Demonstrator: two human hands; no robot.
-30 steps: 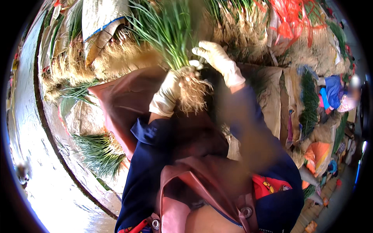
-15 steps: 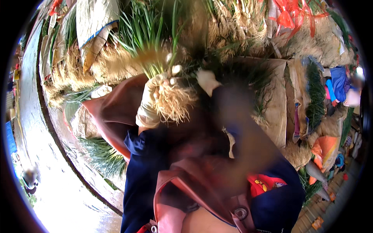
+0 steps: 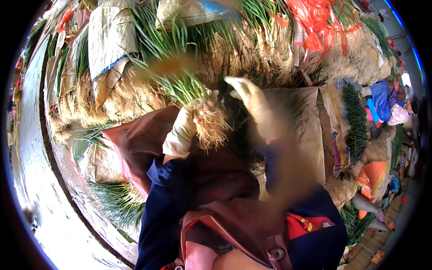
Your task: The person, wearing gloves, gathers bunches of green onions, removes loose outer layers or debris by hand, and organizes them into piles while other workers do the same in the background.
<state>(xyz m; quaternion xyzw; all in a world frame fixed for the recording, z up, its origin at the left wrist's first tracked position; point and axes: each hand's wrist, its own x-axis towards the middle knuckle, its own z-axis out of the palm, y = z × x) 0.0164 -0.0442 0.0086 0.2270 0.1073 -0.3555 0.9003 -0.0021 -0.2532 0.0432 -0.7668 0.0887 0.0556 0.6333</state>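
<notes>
A bunch of spring onions (image 3: 185,91) is held upright in my gloved left hand (image 3: 181,134), stalks up and pale roots hanging beside the fingers. My gloved right hand (image 3: 255,102) hangs just right of the bunch, apart from it. Its fingers stretch out toward the upper left, with the thumb below, and nothing shows in it. Dark green leaves lie in shadow under that hand. A brown smear hides part of my right forearm. Below my left hand spreads a maroon apron (image 3: 150,130).
Beyond my hands lie rows of spring onions (image 3: 270,49), roots toward me, partly under woven sacks (image 3: 112,33). Red plastic strips (image 3: 313,28) rest on top. A beige sheet (image 3: 310,121) and an orange bag (image 3: 373,177) are to the right. Wet-looking ground (image 3: 72,202) runs along the left.
My right hand has come into clearer view, with fingers stretched out. My left hand and the bunch have shifted slightly right and down, and the stalks lean more left. The whole view has shifted.
</notes>
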